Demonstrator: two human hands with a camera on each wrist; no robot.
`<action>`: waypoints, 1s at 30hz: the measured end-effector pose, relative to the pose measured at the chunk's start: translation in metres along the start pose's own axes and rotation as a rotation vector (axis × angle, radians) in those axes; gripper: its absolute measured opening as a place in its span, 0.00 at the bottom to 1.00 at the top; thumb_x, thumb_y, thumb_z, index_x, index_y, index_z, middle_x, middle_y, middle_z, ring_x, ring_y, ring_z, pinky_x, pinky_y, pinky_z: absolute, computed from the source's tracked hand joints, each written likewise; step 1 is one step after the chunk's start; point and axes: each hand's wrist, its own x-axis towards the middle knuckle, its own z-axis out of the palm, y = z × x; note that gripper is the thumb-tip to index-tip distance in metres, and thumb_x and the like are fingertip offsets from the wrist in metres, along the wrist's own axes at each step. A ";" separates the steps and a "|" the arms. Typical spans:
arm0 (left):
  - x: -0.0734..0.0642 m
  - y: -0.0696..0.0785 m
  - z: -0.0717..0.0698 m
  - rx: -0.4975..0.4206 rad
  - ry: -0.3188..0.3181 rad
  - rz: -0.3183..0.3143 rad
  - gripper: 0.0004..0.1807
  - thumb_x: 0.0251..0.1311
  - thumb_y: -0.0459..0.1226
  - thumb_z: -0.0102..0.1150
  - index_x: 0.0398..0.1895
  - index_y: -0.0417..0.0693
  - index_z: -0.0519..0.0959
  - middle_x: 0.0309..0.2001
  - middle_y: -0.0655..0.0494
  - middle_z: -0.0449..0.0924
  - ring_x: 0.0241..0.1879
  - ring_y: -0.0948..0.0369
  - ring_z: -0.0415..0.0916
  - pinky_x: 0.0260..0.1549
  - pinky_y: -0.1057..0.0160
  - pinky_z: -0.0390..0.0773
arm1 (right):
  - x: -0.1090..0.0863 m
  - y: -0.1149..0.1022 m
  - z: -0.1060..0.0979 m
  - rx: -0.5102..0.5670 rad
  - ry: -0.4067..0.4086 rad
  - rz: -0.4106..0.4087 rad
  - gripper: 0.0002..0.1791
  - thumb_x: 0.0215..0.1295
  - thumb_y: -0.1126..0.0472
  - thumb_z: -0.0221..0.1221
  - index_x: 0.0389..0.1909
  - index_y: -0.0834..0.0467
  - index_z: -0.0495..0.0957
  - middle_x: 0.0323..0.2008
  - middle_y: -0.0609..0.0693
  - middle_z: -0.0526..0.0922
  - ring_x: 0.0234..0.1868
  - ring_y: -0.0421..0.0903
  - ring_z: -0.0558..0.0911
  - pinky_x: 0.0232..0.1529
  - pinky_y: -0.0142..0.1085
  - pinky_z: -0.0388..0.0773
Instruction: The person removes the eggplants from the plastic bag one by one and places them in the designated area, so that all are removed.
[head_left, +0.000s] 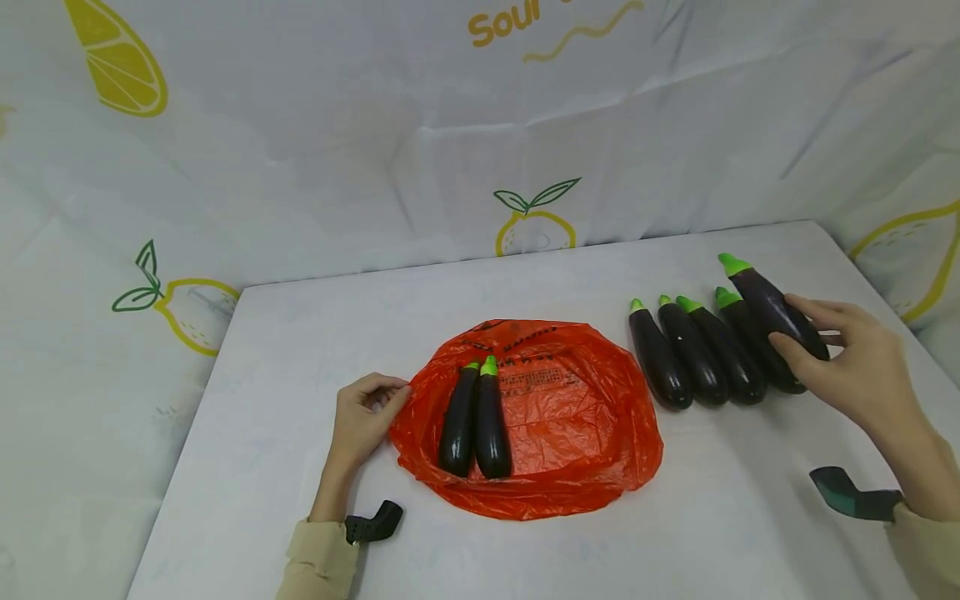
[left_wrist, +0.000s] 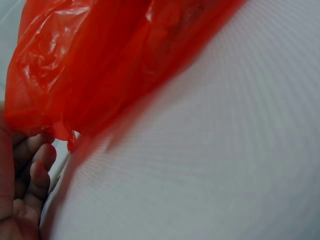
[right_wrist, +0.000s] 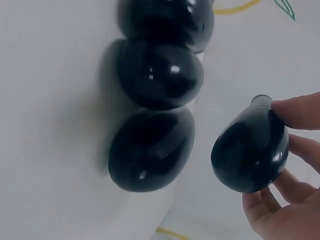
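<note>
My right hand grips a dark purple eggplant around its lower body, its green stem end pointing away to the upper left. In the right wrist view, that eggplant shows apart from the row beside it, thumb on one side and fingers on the other. Several more eggplants lie side by side just left of this hand. At the left edge of an open red plastic bag, my left hand pinches the rim between thumb and fingers. Two eggplants lie parallel in the bag's left half.
A white-covered table carries everything. Behind it hangs a white cloth with lemon prints. Dark wrist-worn devices stick out from both beige sleeves. The bag's right rim comes close to the leftmost eggplant of the row.
</note>
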 end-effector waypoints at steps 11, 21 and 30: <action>-0.001 -0.002 0.000 0.010 -0.003 0.004 0.05 0.59 0.25 0.67 0.37 0.40 0.88 0.29 0.46 0.83 0.28 0.68 0.73 0.30 0.74 0.74 | 0.010 0.017 -0.003 -0.089 -0.030 0.096 0.29 0.64 0.65 0.60 0.67 0.70 0.72 0.62 0.80 0.72 0.50 0.70 0.76 0.31 0.11 0.53; 0.000 -0.001 0.001 -0.001 0.001 -0.045 0.05 0.60 0.27 0.67 0.35 0.45 0.88 0.28 0.50 0.84 0.28 0.66 0.73 0.30 0.73 0.75 | 0.013 0.033 -0.003 -0.128 -0.042 0.177 0.30 0.66 0.64 0.59 0.68 0.70 0.69 0.64 0.81 0.68 0.54 0.81 0.71 0.23 0.16 0.53; 0.000 0.000 0.000 0.015 -0.018 -0.047 0.04 0.61 0.28 0.67 0.37 0.39 0.88 0.30 0.44 0.85 0.29 0.69 0.73 0.30 0.75 0.74 | 0.016 0.043 -0.005 -0.144 -0.109 0.207 0.31 0.67 0.63 0.58 0.68 0.72 0.68 0.65 0.82 0.67 0.56 0.81 0.70 0.23 0.22 0.58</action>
